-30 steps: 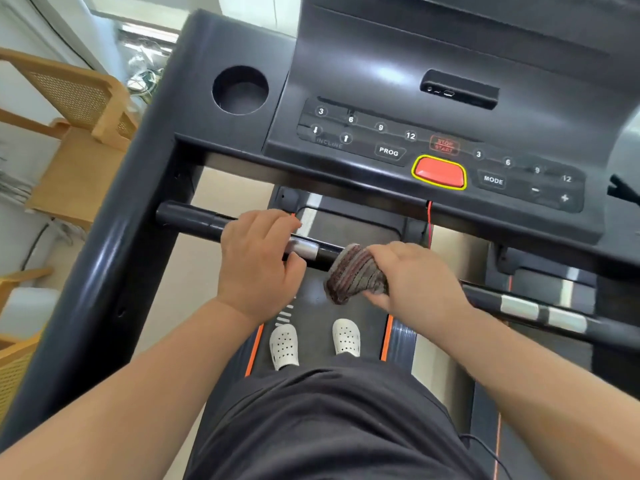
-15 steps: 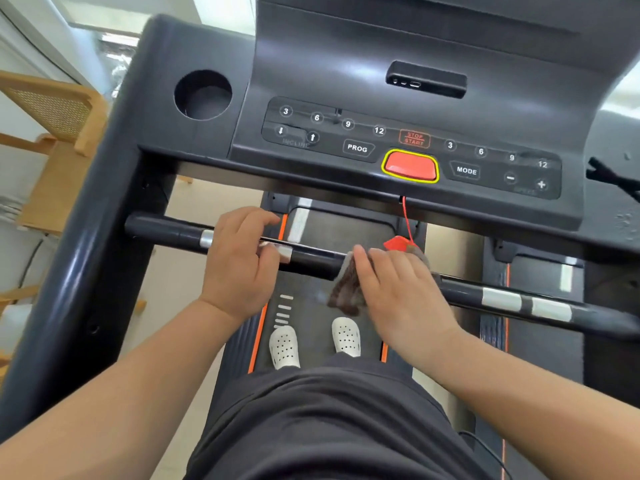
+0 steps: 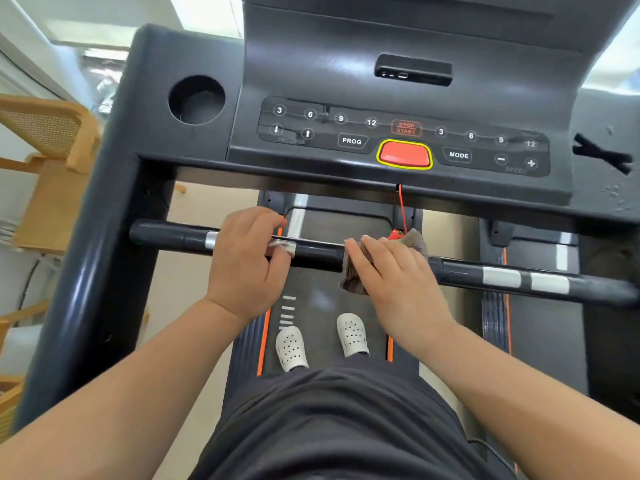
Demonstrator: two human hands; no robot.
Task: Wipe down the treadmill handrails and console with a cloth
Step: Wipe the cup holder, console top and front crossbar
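Two hands on the handrail (image 3: 318, 254), my left hand (image 3: 242, 265) wrapped round it near its left end, my right hand (image 3: 391, 275) flat, pressing the brown cloth (image 3: 353, 282) onto its middle, console (image 3: 401, 133) above.

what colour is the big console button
The button is red, ringed in yellow; head view.

The gap between console (image 3: 346, 64) and handrail (image 3: 467, 271) is open left and right; a red cord (image 3: 401, 209) hangs across its middle.
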